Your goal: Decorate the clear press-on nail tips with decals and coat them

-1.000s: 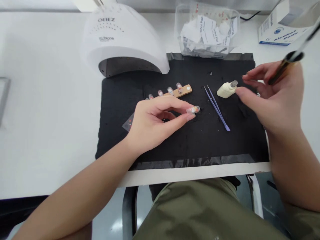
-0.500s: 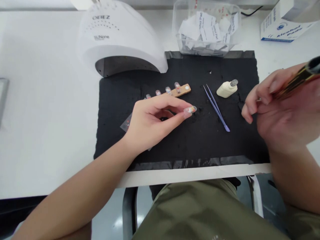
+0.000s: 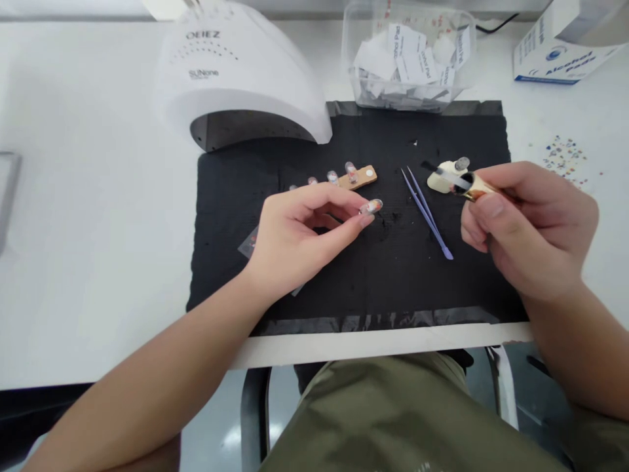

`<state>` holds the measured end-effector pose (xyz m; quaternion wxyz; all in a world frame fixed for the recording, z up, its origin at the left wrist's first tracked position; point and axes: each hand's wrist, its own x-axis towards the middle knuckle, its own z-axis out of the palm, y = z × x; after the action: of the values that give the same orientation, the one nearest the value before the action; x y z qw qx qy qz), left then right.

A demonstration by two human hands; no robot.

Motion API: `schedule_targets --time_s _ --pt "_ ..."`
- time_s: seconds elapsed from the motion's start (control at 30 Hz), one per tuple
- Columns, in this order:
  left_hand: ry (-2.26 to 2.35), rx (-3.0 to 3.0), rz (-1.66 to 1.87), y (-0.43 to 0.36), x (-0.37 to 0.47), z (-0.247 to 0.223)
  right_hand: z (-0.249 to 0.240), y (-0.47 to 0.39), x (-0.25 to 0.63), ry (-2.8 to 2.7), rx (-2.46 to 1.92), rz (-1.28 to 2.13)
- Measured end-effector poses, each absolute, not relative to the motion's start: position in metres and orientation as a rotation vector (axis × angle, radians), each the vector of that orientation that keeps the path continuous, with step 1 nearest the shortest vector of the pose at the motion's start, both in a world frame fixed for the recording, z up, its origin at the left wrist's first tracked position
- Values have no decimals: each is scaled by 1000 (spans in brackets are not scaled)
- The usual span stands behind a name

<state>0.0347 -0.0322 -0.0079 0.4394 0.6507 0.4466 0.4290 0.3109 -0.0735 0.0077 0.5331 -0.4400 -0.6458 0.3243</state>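
Observation:
Between thumb and forefinger my left hand pinches a clear false nail with orange and white decoration, above the black mat. My right hand is closed around a gold-coloured brush handle, its pale shaft and dark tip pointing left. That brush passes in front of a cream bottle with a grey neck. Purple tweezers lie between the two hands. Behind my left hand, several decorated false nails sit along a wooden strip, partly hidden by the hand.
A white nail lamp stands at the back left. Behind the mat is a clear plastic tub of alcohol pad packets. An alcohol pads box is at the back right, with small loose gems in front of it.
My right hand has turned over and moved left, bringing the brush across to the cream bottle. In my left hand the false nail is tilted slightly and raised a little.

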Motion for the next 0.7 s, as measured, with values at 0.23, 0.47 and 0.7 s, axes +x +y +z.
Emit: schedule_targets --time_s 0.23,0.47,0.7 --pt "1069 1611 1087 -33 34 -9 7 -76 313 -1598 -1081 789" --pt "1065 1624 1095 -32 35 -7 8 -81 311 -1622 -1126 852" --pt "1083 1640 1065 -30 35 -8 14 -82 302 -1728 -1244 982"
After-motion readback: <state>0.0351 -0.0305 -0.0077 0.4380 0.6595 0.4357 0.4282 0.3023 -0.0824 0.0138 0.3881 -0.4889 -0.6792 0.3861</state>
